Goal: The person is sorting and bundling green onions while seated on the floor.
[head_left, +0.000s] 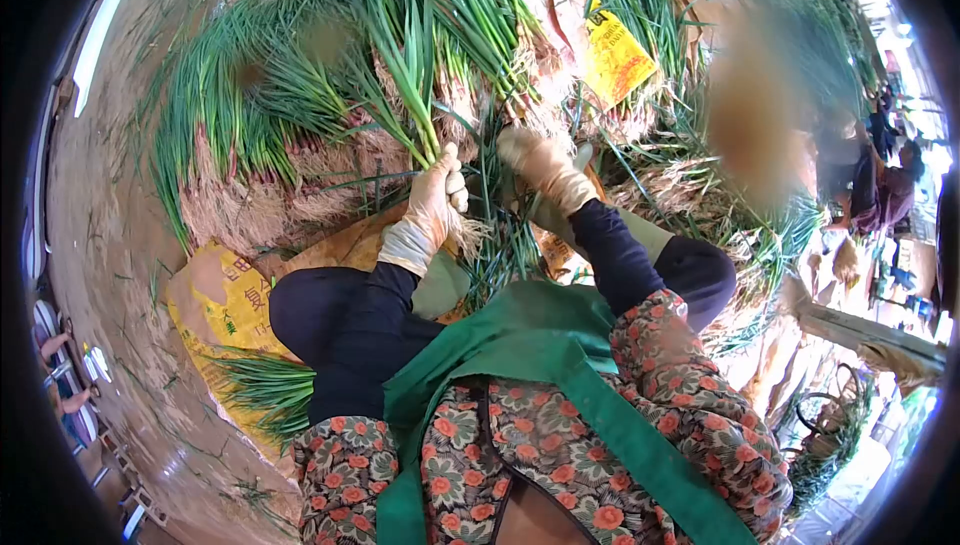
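Observation:
My left hand [432, 200], in a pale glove, is closed round a small bunch of green onions [410, 80]. Their leaves point up and away, and their pale roots hang below my fist. My right hand [535, 160], also gloved and slightly blurred, is at the roots of another bunch [480, 20] just beyond it; its fingers are smeared, so their grip cannot be made out. Between the two hands lie loose green leaves.
Piled green onions [250, 85] lie at the left and far side. Yellow printed sacks [215, 305] [615, 60] lie among them. Loose roots and leaves [690, 185] are heaped at the right, near a wooden beam [860, 330]. People [885, 180] are at the far right.

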Motion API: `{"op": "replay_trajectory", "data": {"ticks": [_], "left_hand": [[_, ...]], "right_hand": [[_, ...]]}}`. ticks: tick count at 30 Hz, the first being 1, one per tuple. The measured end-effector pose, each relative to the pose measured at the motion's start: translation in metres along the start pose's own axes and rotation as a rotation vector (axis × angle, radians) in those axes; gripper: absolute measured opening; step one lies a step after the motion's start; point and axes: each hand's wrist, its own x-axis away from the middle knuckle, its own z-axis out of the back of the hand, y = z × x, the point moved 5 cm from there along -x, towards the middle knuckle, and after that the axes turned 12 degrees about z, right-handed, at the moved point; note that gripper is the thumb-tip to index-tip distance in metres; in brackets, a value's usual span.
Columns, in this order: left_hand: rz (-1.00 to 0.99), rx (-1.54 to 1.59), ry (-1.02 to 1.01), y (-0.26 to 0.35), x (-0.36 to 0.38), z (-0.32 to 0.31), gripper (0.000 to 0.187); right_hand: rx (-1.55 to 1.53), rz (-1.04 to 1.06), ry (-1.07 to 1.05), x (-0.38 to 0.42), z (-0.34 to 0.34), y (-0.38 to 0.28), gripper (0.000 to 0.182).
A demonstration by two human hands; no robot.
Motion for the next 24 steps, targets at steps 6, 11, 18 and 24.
{"op": "replay_trajectory", "data": {"ticks": [6, 11, 18, 24], "left_hand": [[0.011, -0.066, 0.096, 0.001, -0.002, -0.007, 0.022], [-0.168, -0.329, 0.261, 0.003, -0.018, 0.020, 0.014], [-0.201, -0.227, 0.186, -0.006, -0.006, -0.003, 0.008], [-0.446, -0.310, 0.234, 0.001, -0.002, -0.006, 0.009]], "right_hand": [[0.482, -0.221, -0.086, -0.045, 0.037, 0.002, 0.026], [0.091, 0.277, -0.002, 0.016, -0.002, -0.094, 0.026], [-0.793, -0.313, -0.007, 0.000, -0.013, -0.042, 0.033], [-0.470, -0.243, 0.221, -0.018, -0.039, -0.027, 0.027]]}}
